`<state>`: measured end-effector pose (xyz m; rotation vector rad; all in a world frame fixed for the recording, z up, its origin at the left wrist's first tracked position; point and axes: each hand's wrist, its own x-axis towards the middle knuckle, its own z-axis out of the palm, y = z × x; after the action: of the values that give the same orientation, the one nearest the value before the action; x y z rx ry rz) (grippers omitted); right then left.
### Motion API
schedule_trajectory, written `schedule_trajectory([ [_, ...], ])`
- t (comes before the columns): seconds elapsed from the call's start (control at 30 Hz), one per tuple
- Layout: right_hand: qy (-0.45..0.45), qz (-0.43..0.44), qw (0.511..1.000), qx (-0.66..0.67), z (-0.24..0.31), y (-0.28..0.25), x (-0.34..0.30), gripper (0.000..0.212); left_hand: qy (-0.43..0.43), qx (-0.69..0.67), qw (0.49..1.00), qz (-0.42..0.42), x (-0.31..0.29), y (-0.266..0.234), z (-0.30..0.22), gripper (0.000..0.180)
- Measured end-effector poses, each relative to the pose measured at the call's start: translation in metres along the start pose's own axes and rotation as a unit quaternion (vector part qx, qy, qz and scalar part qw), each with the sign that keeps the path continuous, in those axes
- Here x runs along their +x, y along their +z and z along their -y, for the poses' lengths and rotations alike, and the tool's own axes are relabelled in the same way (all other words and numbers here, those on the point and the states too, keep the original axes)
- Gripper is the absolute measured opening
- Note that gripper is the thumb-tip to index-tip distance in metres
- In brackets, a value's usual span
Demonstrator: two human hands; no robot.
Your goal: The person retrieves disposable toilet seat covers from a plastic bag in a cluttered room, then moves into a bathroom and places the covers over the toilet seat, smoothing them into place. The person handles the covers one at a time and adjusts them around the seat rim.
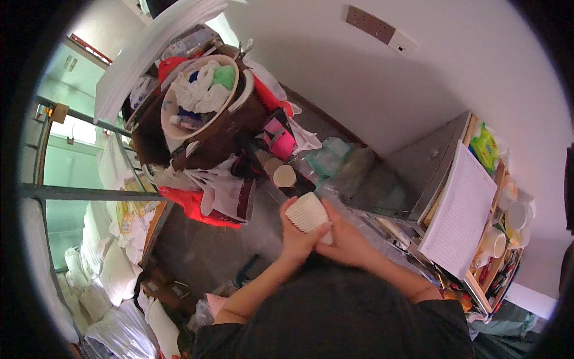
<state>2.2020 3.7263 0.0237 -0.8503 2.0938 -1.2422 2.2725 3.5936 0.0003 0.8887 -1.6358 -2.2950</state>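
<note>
Both hands hold a cream-white stack of what look like nested paper cups, its ridges close together like rims, in front of my body. My left hand wraps the stack's left and lower side. From the right, my right hand closes round it, its fingers partly hidden. Just beyond the stack is a round cream cup-like thing, near a dark narrow object.
A basin with cloths sits on a dark brown bag or case at the upper left. Plastic bags lie on the floor by the wall. At right a cabinet carries a lined paper sheet and cups. A metal frame stands left.
</note>
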Motion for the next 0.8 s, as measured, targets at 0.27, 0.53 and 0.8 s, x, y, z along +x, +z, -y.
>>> schedule_trajectory([
  [0.27,-0.132,0.010,0.975,-0.176,0.024,0.021,0.046,0.090,0.054,-0.078,0.974,-0.205,0.012,-0.034,-0.007,0.077],
  [0.53,-0.117,0.058,0.984,-0.121,0.038,0.011,0.087,0.080,0.161,-0.252,0.917,-0.265,0.049,-0.086,-0.041,0.062],
  [0.8,0.108,-0.115,0.889,0.429,-0.021,-0.022,0.149,0.052,0.121,0.354,0.926,0.052,0.088,-0.171,-0.038,0.097],
])
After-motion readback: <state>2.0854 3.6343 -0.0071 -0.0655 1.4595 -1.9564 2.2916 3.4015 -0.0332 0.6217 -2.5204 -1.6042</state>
